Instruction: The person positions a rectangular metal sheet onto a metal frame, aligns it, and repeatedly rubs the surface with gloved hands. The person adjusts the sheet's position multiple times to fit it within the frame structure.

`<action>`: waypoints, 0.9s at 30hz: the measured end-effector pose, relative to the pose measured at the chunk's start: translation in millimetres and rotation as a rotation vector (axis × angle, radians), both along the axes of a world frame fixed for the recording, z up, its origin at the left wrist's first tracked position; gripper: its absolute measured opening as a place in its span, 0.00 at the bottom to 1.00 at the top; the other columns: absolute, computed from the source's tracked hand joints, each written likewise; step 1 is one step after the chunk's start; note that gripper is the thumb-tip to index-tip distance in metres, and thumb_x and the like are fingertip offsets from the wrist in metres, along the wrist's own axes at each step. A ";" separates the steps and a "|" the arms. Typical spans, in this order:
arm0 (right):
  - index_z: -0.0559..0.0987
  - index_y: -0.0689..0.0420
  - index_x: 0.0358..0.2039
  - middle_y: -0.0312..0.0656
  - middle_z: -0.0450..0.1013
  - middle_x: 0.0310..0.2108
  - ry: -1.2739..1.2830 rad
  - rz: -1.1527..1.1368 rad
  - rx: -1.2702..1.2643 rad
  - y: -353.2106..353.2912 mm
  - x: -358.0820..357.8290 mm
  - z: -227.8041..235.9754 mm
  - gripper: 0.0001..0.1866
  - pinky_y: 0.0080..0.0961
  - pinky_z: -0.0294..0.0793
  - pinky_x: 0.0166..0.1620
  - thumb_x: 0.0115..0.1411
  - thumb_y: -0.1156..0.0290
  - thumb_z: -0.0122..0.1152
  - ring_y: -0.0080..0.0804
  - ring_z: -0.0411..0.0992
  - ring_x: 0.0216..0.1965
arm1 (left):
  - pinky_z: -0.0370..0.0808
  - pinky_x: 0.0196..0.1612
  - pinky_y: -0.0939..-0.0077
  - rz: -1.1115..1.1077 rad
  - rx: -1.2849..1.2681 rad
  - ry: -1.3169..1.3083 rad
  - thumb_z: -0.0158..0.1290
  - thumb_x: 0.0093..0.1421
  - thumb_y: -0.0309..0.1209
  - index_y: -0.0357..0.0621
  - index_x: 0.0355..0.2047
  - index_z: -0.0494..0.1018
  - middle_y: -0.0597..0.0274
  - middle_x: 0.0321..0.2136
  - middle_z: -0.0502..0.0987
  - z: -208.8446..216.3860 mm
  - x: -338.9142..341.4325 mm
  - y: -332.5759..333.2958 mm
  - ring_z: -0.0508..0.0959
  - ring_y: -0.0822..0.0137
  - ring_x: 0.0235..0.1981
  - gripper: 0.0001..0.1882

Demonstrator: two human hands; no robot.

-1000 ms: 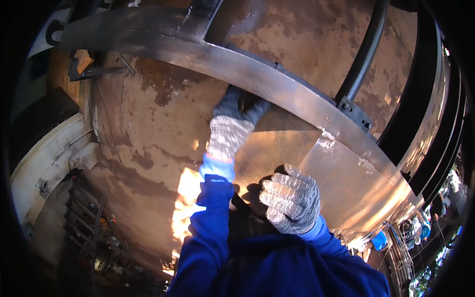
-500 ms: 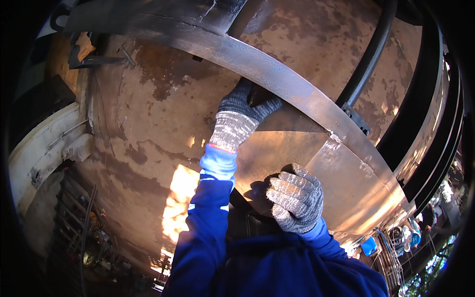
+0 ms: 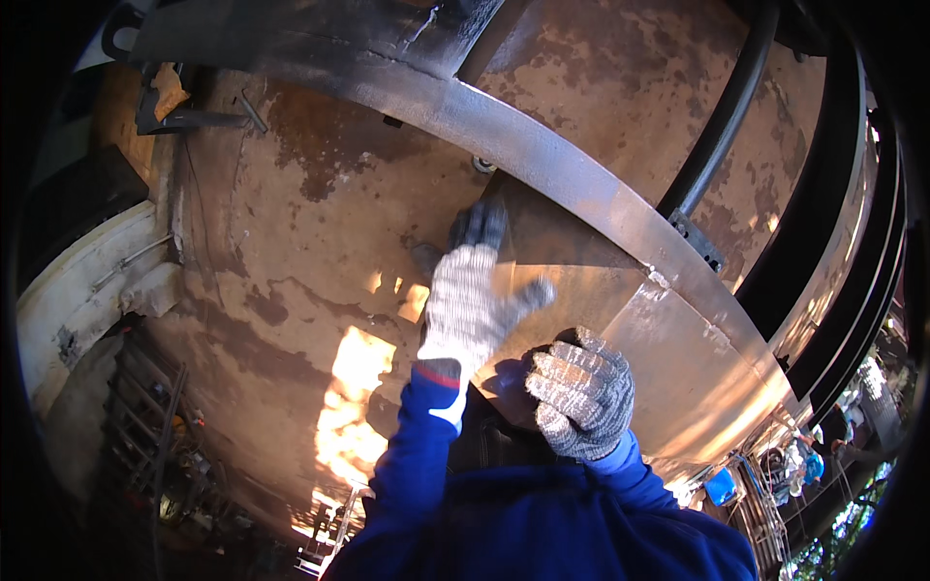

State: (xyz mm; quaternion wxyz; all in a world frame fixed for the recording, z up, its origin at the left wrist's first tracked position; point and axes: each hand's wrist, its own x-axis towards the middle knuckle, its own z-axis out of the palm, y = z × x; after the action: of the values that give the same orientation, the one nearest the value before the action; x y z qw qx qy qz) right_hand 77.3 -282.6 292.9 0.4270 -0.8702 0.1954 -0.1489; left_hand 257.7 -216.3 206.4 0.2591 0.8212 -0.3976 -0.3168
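My left hand (image 3: 475,295), in a grey and white knitted glove, reaches over the metal sheet (image 3: 562,225) with its fingers stretched out and thumb apart. Nothing shows in it; the fingers are a little blurred. Just beyond its fingertips, a small round metal piece (image 3: 483,165) sits beneath the edge of a curved steel band (image 3: 542,140). My right hand (image 3: 581,395), gloved alike, stays low over the lit metal panel (image 3: 693,363), its fingers curled together. Whatever it may hold is hidden under the fingers.
A dark pipe (image 3: 722,116) runs beyond the band, ending near a perforated bracket (image 3: 696,237). At far left stand an angled metal piece (image 3: 194,120) and a pale curved ledge (image 3: 92,281). Metal racks (image 3: 145,416) lie lower left, with blue and white clutter (image 3: 722,484) lower right.
My left hand has drawn back toward me from the curved band's edge, uncovering the small round metal piece. My right hand has hardly moved.
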 end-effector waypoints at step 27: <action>0.82 0.48 0.43 0.40 0.80 0.43 -0.021 0.012 -0.029 0.1 3.7 1.6 0.12 0.50 0.76 0.54 0.60 0.62 0.61 0.43 0.78 0.45 | 0.64 0.67 0.55 0.065 0.089 0.104 0.68 0.49 0.53 0.31 0.66 0.59 0.35 0.64 0.65 -10.1 -2.1 43.8 0.68 0.40 0.63 0.53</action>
State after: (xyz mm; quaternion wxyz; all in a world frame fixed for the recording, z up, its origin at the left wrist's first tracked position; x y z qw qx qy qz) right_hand 81.0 -282.5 294.5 0.4172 -0.8759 0.1833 -0.1582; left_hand 255.6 -172.5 196.4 0.2529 0.8267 -0.3424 -0.3680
